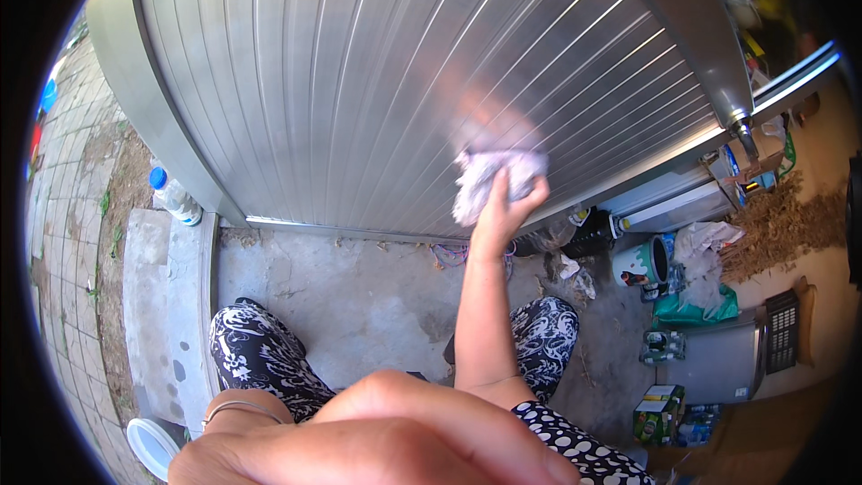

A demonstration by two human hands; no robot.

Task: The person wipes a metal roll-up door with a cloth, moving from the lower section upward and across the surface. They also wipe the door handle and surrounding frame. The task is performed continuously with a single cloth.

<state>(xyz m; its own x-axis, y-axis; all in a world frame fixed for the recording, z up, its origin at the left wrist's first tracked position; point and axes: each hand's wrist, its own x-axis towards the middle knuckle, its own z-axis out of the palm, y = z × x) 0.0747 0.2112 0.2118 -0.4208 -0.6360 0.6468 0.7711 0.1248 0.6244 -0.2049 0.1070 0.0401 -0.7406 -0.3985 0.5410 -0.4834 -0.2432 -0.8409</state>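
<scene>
My right hand (510, 202) is closed on a bunched, shaggy whitish-lilac cloth (489, 181), thumb uppermost. The cloth is pressed against a ribbed silver metal door panel (359, 81), and a blurred reflection of cloth and hand shows in the metal just above. My left hand (395, 431) looms large and close at the bottom of the head view, with a thin band near its wrist. It is away from the panel, and its fingers are too cut off and blurred to read.
At the left, a blue-capped plastic bottle (175, 196) stands by a concrete step (166, 305), near a white tub (153, 447). On the right are a dark-mouthed bucket (642, 262), a green bag (696, 304), a black crate (782, 332) and a green carton (658, 415).
</scene>
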